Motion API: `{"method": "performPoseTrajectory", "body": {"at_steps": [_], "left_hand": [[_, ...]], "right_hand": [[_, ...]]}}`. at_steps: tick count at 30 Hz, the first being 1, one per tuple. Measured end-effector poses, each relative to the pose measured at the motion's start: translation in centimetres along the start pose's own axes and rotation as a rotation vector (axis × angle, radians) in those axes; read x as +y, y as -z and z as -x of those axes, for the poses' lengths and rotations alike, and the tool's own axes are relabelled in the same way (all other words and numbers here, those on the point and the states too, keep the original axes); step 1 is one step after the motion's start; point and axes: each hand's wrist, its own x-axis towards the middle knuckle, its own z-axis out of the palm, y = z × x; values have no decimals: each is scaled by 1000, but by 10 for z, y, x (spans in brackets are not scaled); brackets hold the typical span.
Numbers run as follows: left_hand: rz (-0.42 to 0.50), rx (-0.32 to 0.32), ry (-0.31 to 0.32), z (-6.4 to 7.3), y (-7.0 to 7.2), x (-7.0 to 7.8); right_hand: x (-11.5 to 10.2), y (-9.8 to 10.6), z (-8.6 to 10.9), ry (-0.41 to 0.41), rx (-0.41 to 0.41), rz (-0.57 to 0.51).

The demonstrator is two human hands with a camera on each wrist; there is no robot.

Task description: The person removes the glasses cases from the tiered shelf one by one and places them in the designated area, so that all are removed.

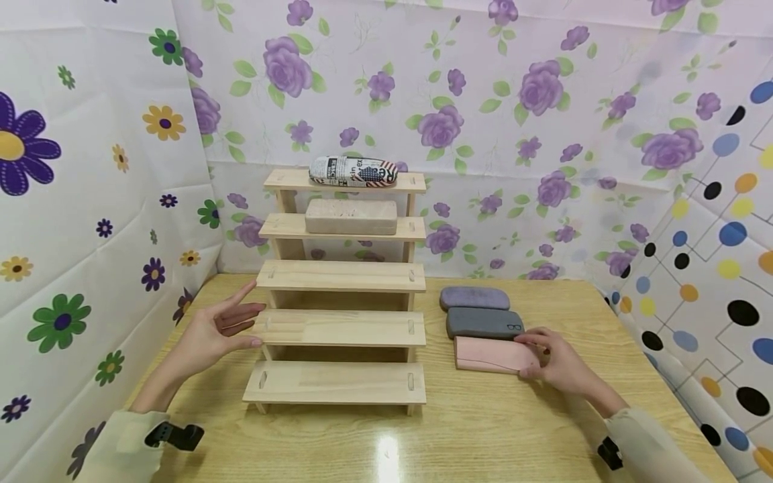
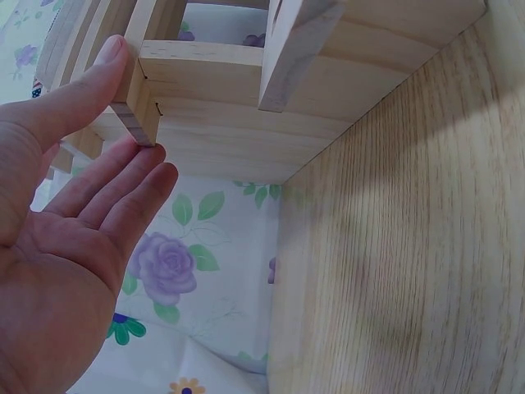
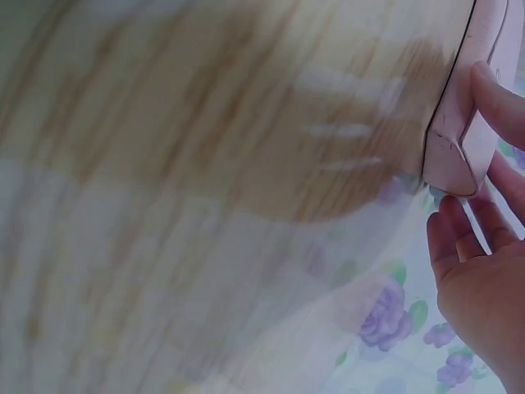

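Observation:
A pale wooden tiered rack stands on the table, left of centre. My left hand holds its left side: in the left wrist view the thumb rests on one face of a step's end and the fingertips touch the opposite side. At the right, my right hand grips the right end of a pink glasses case, thumb on the near edge and fingers at the far one. The pink case also shows in the right wrist view. Behind it lie a dark grey glasses case and a purple-grey one.
On the rack's top step lies a newspaper-print case; a beige case lies one step below. The wooden table ends at a floral cloth backdrop, with patterned cloths along both sides.

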Motion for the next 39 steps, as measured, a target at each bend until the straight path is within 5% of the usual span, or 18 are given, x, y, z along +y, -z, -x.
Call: {"method": "performPoseTrajectory", "body": {"at_steps": [39], "left_hand": [[-2, -3, 8, 0, 0, 1]], "right_hand": [[6, 8, 0, -22, 31, -7]]}}
